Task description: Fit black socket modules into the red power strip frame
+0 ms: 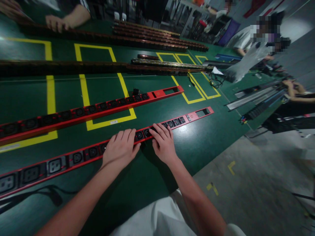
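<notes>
A long red power strip [77, 158] with a row of black sockets lies slantwise before me on the green table. My left hand [120, 146] is closed over its middle, fingers across the top and thumb along the near edge. A short way to the right, my right hand [163, 141] grips the same strip, its fingers covering some sockets. Between my hands a few sockets stay visible. The strip's far right end has a rectangular cutout. Beyond it lies a second red power strip [113, 106], roughly parallel and touched by neither hand.
Yellow tape [85, 88] marks rectangles on the table [157, 95]. Dark long strips [157, 36] lie farther back, near a person's hand [57, 23]. Metal profiles [253, 96] lie at right near another person's hands. A black cable [55, 195] sits at lower left.
</notes>
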A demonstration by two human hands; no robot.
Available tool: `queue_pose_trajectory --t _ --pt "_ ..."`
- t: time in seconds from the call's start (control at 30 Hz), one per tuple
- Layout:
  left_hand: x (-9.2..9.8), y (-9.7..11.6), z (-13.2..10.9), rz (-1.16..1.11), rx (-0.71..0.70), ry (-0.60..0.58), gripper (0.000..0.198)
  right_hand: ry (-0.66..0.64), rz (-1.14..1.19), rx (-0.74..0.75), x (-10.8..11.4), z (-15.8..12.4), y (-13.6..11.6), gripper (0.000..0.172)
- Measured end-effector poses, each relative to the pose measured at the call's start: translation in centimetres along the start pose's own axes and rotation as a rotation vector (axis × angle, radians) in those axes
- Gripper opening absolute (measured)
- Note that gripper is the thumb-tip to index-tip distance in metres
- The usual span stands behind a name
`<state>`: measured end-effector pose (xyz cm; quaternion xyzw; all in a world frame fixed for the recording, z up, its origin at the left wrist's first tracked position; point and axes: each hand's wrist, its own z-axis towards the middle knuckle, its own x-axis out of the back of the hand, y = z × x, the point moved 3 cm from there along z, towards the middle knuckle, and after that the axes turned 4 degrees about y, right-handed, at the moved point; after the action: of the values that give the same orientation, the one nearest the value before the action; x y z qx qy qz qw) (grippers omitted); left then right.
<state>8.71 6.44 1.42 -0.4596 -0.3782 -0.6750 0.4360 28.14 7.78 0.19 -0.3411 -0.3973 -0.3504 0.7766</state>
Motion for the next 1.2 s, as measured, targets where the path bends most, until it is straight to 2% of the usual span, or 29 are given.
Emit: queue_pose_trajectory --t 1.2 --pt "-0.03 -0.11 0.17 -0.042 0.036 -0.068 0.049 -0.036 0.011 -0.035 0.19 0.21 -0.06 0.044"
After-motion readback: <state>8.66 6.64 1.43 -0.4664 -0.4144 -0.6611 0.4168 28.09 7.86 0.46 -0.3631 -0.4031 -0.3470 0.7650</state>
